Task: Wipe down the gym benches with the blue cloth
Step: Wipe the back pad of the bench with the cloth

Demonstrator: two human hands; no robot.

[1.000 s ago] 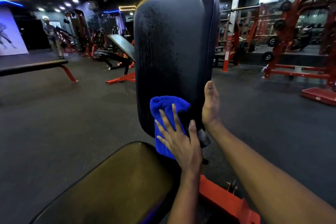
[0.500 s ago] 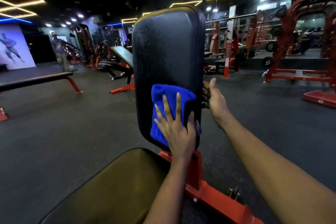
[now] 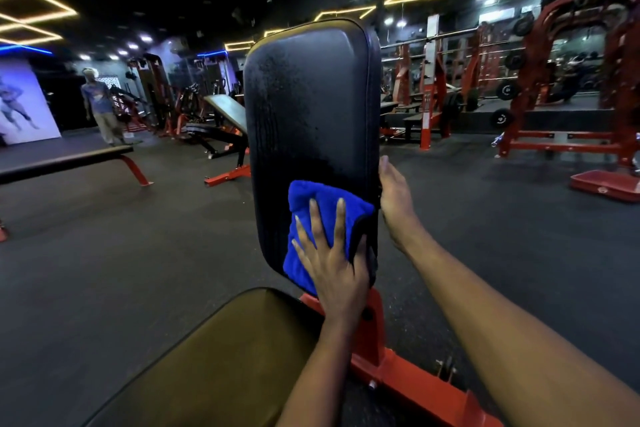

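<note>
Blue cloth (image 3: 311,204) lies under the left hand (image 3: 332,274), which presses it flat against the lower part of the upright back pad (image 3: 308,107) of the bench. The fingers of this hand are straight and spread and point up. The thumb lies at the right side of the cloth, near the edge of the pad. Nothing is gripped; the palm only pushes. The cloth is folded, and it shows above and to the left of the fingers.

Just to the right of the left hand, the right hand (image 3: 394,198) touches the right edge of the same pad, with the thumb pointing up along it. Its fingers are hidden behind the pad, so I cannot tell if they grip it or only rest there.

Above both hands, the black surface of the pad has many small dull spots, more on its left side. Below the left wrist is the olive-brown seat pad (image 3: 225,357). Below the right forearm, the red frame (image 3: 398,378) of the bench runs on the dark floor (image 3: 138,270).

Far to the left of the hands stands a flat bench (image 3: 65,159) with red legs, and behind it a person (image 3: 100,104). Far to the right are red racks (image 3: 568,80) with weight plates.
</note>
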